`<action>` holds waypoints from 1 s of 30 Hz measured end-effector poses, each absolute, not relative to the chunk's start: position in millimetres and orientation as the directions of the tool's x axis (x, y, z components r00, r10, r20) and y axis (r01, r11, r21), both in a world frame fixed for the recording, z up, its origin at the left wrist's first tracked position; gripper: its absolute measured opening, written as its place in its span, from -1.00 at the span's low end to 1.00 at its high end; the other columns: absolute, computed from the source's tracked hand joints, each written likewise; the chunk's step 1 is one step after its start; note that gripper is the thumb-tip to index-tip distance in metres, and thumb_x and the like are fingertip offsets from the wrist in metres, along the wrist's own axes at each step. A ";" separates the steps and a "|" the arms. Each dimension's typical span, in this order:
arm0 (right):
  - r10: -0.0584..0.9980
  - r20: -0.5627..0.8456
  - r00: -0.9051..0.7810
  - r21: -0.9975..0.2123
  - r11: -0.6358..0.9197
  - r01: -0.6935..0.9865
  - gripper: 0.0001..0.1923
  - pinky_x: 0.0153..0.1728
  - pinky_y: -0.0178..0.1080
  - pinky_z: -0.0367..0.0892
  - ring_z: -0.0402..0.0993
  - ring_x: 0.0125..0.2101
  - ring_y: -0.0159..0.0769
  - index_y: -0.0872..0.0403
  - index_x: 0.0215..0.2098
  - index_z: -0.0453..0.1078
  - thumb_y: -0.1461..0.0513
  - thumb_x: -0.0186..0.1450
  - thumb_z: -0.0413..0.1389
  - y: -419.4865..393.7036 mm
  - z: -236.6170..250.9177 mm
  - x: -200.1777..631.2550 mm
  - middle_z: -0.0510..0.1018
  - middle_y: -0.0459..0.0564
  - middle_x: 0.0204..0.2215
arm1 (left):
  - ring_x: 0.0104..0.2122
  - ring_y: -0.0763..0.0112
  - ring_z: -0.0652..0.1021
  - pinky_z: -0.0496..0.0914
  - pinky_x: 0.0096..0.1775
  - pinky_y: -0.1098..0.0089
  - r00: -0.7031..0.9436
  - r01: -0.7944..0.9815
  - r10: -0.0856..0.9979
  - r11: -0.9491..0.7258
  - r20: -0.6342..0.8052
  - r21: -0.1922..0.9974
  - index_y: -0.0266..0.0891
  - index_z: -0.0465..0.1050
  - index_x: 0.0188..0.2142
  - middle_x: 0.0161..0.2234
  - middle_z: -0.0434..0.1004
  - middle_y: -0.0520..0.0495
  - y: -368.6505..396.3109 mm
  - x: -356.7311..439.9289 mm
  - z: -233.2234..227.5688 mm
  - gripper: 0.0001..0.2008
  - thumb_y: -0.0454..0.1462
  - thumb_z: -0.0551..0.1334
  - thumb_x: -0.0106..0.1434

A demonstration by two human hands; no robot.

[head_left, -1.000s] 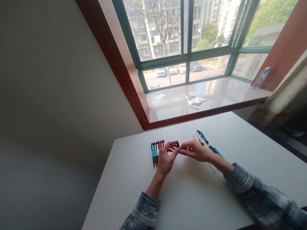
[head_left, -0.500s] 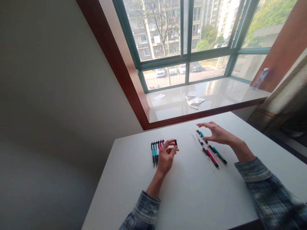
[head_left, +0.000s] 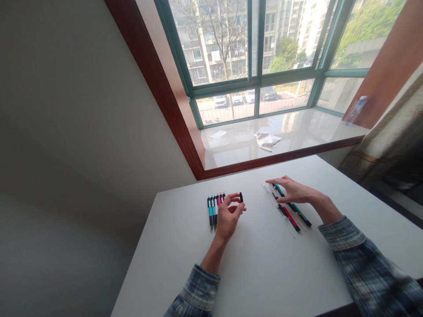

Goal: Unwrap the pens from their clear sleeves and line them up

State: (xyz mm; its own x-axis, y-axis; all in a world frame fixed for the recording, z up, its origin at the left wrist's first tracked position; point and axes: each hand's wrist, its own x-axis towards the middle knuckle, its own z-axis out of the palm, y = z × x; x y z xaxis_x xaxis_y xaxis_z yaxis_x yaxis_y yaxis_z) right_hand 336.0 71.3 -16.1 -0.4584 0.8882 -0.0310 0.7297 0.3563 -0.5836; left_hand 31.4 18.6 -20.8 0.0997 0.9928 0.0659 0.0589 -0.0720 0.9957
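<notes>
White laminate carries the scene: we sit at a plain white table [head_left: 264, 264] pushed up to a bay window, both forearms in blue plaid sleeves. Our left hand [head_left: 228, 216] is raised just above the table, thumb and forefinger pinching a small black pen cap [head_left: 241, 197] by its lower end, the other fingers curled loosely beneath. The cap stands upright, just to the table's window side of that hand. Immediately left of the hand, a tidy row of assembled pens with teal, pink and black barrels [head_left: 214, 206] lies flat on the table, tips pointing back at us.

Our right hand [head_left: 292, 190] is lowered over a loose cluster of pen parts [head_left: 291, 212] on the right half of the table: teal and red barrels, black grips and thin clear refill tubes. Its fingers are stretched forward and slightly spread, fingertips at the far end of the cluster; we cannot tell whether they grip any piece.

Beyond the table's far edge, a crumpled white cloth [head_left: 267, 140] and a small clear wrapper [head_left: 218, 134] rest on the glossy pale window sill [head_left: 297, 127].
</notes>
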 end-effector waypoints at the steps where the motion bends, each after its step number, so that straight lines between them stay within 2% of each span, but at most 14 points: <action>1: 0.886 -0.041 -0.461 -0.585 0.353 0.731 -0.11 0.20 0.05 0.29 0.22 0.21 0.08 -0.19 0.43 0.13 0.15 0.16 0.27 71.6 -16.4 335.8 0.44 -0.01 0.23 | -0.35 0.34 0.68 0.52 -0.30 0.39 0.097 0.055 0.994 -0.063 0.057 0.997 -0.22 0.48 -0.04 -0.19 0.54 -0.05 18.6 31.5 -20.2 -0.67 -0.18 0.37 0.23; 7: 0.890 -0.016 -0.455 -0.582 0.362 0.729 -0.15 0.20 0.08 0.30 0.23 0.22 0.09 -0.18 0.40 0.18 0.16 0.17 0.28 75.5 -22.0 338.4 0.46 -0.02 0.22 | -0.36 0.34 0.68 0.52 -0.28 0.38 0.071 0.003 0.997 -0.018 0.017 1.000 -0.27 0.50 -0.12 -0.19 0.58 -0.09 19.8 31.8 -17.7 -0.70 -0.17 0.38 0.20; 9: 0.897 0.071 -0.437 -0.560 0.398 0.727 -0.19 0.20 0.12 0.30 0.25 0.21 0.09 -0.17 0.38 0.21 0.16 0.19 0.28 76.1 -20.5 335.6 0.46 -0.01 0.21 | -0.36 0.33 0.68 0.52 -0.27 0.36 0.059 -0.024 0.998 -0.003 0.004 1.000 -0.27 0.50 -0.12 -0.21 0.60 -0.10 20.3 31.9 -17.5 -0.69 -0.16 0.39 0.20; 12: 0.874 0.278 -0.399 -0.523 0.486 0.701 -0.18 0.19 0.17 0.32 0.29 0.19 0.08 -0.15 0.40 0.16 0.16 0.23 0.30 71.3 -10.9 318.3 0.44 0.00 0.23 | -0.36 0.31 0.67 0.53 -0.26 0.33 0.046 -0.049 0.999 0.017 -0.015 0.999 -0.27 0.50 -0.12 -0.24 0.63 -0.12 21.1 32.7 -16.5 -0.65 -0.13 0.42 0.17; 14: 0.822 0.397 -0.409 -0.504 0.568 0.651 -0.13 0.17 0.15 0.35 0.30 0.19 0.06 -0.16 0.43 0.10 0.18 0.23 0.31 63.4 -1.9 298.5 0.42 0.01 0.25 | -0.35 0.30 0.67 0.53 -0.24 0.31 0.037 -0.053 0.999 0.021 -0.019 0.998 -0.27 0.51 -0.11 -0.23 0.64 -0.14 22.2 33.4 -15.4 -0.63 -0.12 0.43 0.17; 17: 0.723 0.490 -0.487 -0.468 0.689 0.553 -0.03 0.15 0.10 0.40 0.32 0.18 0.03 -0.18 0.46 0.02 0.22 0.20 0.35 48.0 8.8 266.9 0.41 0.02 0.25 | -0.33 0.28 0.67 0.52 -0.20 0.29 0.016 -0.066 1.000 0.019 -0.018 0.998 -0.27 0.52 -0.10 -0.23 0.66 -0.16 25.0 34.2 -14.2 -0.60 -0.09 0.44 0.16; 23: 0.661 0.504 -0.556 -0.459 0.750 0.476 0.04 0.11 0.09 0.43 0.37 0.13 0.04 -0.17 0.49 -0.08 0.27 0.20 0.36 31.7 11.6 238.6 0.43 0.05 0.24 | -0.27 0.25 0.67 0.51 -0.10 0.22 0.007 -0.102 1.000 0.020 -0.019 0.995 -0.26 0.53 -0.09 -0.22 0.68 -0.17 28.6 35.5 -14.5 -0.57 -0.09 0.47 0.14; 30: 0.646 0.508 -0.569 -0.475 0.762 0.441 0.08 0.11 0.07 0.44 0.38 0.15 0.02 -0.14 0.49 -0.09 0.29 0.17 0.37 28.3 10.1 231.2 0.43 0.09 0.23 | -0.19 0.24 0.65 0.51 -0.11 0.26 0.019 -0.094 1.000 0.005 -0.003 0.996 -0.26 0.54 -0.08 -0.20 0.68 -0.17 28.6 37.7 -14.9 -0.60 -0.09 0.45 0.16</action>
